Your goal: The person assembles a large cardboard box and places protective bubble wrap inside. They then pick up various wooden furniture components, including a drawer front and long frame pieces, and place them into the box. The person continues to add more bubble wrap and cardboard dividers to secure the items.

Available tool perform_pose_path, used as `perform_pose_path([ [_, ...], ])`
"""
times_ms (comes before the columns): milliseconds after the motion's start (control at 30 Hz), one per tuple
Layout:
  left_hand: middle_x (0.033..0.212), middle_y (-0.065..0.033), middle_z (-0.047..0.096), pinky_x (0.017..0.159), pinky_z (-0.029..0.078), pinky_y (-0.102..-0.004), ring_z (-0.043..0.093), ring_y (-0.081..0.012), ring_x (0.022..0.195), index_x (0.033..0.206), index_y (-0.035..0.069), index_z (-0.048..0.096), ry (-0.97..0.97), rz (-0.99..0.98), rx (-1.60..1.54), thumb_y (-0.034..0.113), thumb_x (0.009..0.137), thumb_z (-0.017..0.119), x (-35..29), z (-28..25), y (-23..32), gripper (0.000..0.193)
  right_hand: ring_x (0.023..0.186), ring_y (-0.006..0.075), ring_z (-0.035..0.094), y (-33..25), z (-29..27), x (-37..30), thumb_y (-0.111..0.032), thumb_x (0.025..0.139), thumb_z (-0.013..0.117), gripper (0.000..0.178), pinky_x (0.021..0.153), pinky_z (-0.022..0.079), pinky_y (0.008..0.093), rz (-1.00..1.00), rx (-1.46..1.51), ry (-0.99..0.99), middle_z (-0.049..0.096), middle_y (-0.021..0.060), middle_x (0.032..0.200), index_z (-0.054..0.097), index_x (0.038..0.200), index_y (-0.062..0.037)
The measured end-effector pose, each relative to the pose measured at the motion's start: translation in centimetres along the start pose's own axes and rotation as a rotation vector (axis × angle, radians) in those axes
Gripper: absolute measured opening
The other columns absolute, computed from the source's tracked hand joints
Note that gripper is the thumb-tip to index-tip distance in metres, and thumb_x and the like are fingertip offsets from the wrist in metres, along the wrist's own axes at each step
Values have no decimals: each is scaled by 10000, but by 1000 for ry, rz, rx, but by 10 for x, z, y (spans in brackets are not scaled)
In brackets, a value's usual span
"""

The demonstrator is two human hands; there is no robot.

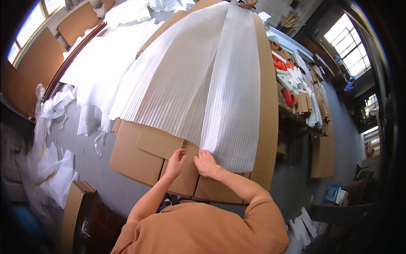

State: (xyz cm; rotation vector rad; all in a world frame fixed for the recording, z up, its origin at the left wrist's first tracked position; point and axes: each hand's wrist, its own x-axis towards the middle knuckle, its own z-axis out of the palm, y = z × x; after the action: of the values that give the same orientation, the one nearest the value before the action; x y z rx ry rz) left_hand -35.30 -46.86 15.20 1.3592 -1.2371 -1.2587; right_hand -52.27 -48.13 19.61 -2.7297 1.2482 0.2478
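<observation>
A long white ribbed foam sheet point(177, 80) lies spread over a big cardboard piece point(266, 127), its right part folded over in a long strip point(234, 93). My right hand point(206, 163) rests at the near left corner of that strip, with its fingers closed on the foam edge. Just left of it, my left hand point(176, 163) hovers over the cardboard's near flaps, fingers loosely bent and apart, nothing visible in them. Beneath the sheet's near edge, a loose cardboard flap point(158, 142) shows.
At the far end another person's hand point(248, 4) touches the sheet. A bench at right carries white foam pieces point(292, 80) and a red tape dispenser point(289, 97). More white foam sheeting point(105, 59) lies at left; scraps point(63, 173) litter the floor near stacked cardboard point(74, 207).
</observation>
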Motion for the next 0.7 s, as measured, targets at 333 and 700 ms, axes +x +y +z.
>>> perform_pose_path([
  [333,806,-114,604,662,473,-306,585,-205,738,1034,-21,555,74,-45,316,69,791,581,70,58,41,261,764,266,586,103,-86,12,-242,785,541,231,692,462,370,-26,905,-336,611,154,815,567,863,-25],
  [700,1425,-213,235,1062,234,-355,241,-305,1322,1387,-24,150,-250,47,453,361,921,417,332,209,119,660,1332,272,222,410,6,4,-394,869,491,719,1066,206,328,880,1369,811,246,191,1429,205,1384,19],
])
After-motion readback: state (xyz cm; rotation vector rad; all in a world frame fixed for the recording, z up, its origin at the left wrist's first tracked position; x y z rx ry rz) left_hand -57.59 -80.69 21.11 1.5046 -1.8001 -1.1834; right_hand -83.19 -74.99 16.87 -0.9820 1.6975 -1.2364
